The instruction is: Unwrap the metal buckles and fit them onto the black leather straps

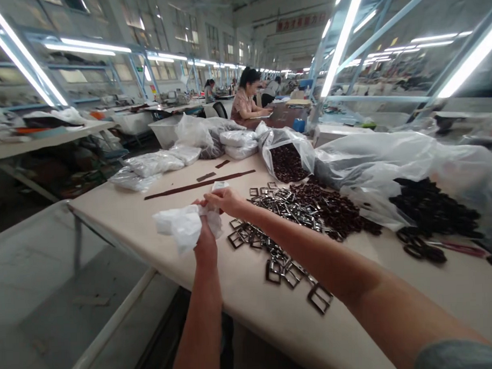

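Observation:
Near the front left edge of the table, my left hand [205, 234] is closed on a crumpled white translucent plastic bag [183, 225], which hangs out to its left. My right hand [224, 200] pinches the upper part of the same bag, just above and touching my left hand. A small white piece shows past my right fingers. Metal buckles [279, 205] are heaped beside and under my right forearm. A long dark brown strap [197, 185] lies behind my hands, with two short strips [206, 177] beyond it.
The beige table [126, 215] also bears small dark brown pieces [331, 203], an open bag of brown pieces [286, 161], black pieces [436, 205], scissors [423, 251] and wrapped plastic packets [154, 163]. A seated person [245, 101] works at another table beyond.

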Demonstrator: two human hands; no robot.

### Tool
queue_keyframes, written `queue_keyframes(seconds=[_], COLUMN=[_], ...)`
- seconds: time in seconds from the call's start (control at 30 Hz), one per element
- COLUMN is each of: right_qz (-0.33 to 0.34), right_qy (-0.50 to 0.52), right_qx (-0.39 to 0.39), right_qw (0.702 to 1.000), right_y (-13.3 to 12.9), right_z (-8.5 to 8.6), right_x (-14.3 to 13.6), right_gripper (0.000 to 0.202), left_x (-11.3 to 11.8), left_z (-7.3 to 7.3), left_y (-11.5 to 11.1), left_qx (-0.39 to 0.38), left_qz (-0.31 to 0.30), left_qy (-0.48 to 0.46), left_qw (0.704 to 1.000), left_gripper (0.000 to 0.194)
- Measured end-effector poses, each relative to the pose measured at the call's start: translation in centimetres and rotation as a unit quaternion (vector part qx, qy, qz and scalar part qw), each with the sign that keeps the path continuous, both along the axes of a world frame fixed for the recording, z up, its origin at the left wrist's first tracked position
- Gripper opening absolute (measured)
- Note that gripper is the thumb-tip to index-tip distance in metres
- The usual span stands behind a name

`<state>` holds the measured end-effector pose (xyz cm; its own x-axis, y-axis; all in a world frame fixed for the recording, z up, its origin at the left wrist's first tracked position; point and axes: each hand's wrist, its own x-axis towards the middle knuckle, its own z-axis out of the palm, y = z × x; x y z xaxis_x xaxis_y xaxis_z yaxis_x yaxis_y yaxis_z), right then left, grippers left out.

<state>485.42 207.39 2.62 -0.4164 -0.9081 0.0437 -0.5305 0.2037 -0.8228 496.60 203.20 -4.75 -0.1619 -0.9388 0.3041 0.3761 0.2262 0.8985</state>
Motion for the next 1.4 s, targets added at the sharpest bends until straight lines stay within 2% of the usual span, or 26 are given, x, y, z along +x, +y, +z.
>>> queue_keyframes(seconds=[0.07,0.13,0.23,0.27,0.33,0.47,0.57,0.67,0.77,0.9,1.0,1.1,1.17,1.2,1.27,1.33,1.4], right_qz=[-0.077,-0.117,-0.076,-0.066,-0.066,-0.096,-0.109,-0.132,-0.145,-0.154,-0.178,-0.219,-0.227,-0.205,-0.105,0.009,0.07], right_qy=[0.148,0.218,0.251,0.266,0.289,0.27,0.238,0.173,0.065,-0.07,-0.118,-0.027,0.11,0.179,0.287,0.334,0.355], right_qx=[0.03,0.084,0.164,0.174,0.185,0.184,0.169,0.146,0.113,0.077,0.086,0.136,0.142,0.136,0.128,0.14,0.143], right_qw=[0.986,0.965,0.951,0.946,0.937,0.94,0.95,0.965,0.981,0.982,0.973,0.966,0.957,0.953,0.944,0.932,0.921], right_y=[-1.1,-1.9,-2.8,-3.2,-4.0,-5.2,-4.7,-3.1,-0.2,5.8,11.3,16.2,18.4,19.0,19.4,19.0,18.2], right_z=[-0.8,-2.1,-4.7,-5.4,-6.4,-6.2,-5.2,-3.9,-2.2,0.4,1.6,1.9,1.7,1.4,0.9,0.3,-0.3], right_x=[-1.0,-1.8,-1.9,-1.8,-1.3,-1.1,-2.2,-4.0,-5.3,-6.3,-6.8,-7.5,-8.1,-8.3,-8.6,-8.6,-8.1], right_gripper=[0.038,0.046,0.076,0.079,0.072,0.038,0.036,0.031,0.031,0.031,0.024,0.023,0.039,0.05,0.066,0.067,0.055], left_x=[0.4,0.5,0.6,0.6,0.7,0.7,0.4,0.0,-0.4,-0.6,-0.7,-0.8,-0.9,-1.0,-1.1,-1.2,-1.3], left_z=[-0.2,-0.3,0.1,0.3,0.8,1.0,0.5,0.2,0.4,0.6,0.4,0.3,0.4,0.5,0.6,0.5,0.3], left_y=[-0.7,-1.1,-1.0,-0.8,-0.4,0.2,0.0,-0.2,-0.3,-0.4,-0.5,-0.5,-0.5,-0.4,-0.3,-0.2,-0.2], left_qx=[0.019,0.072,0.098,0.093,0.08,0.096,0.136,0.161,0.172,0.181,0.189,0.181,0.174,0.171,0.167,0.161,0.148], left_qz=[0.073,0.103,0.092,0.092,0.096,0.091,0.072,0.056,0.061,0.045,0.021,0.01,-0.001,-0.005,-0.011,-0.013,-0.014], left_qy=[0.022,0.079,0.113,0.108,0.099,0.098,0.112,0.115,0.151,0.193,0.197,0.187,0.181,0.177,0.168,0.155,0.139], left_qw=[0.997,0.989,0.985,0.986,0.987,0.986,0.982,0.979,0.972,0.963,0.962,0.965,0.968,0.969,0.971,0.975,0.979], left_gripper=[0.019,0.025,0.033,0.033,0.031,0.021,0.022,0.028,0.031,0.037,0.039,0.038,0.037,0.036,0.036,0.037,0.037])
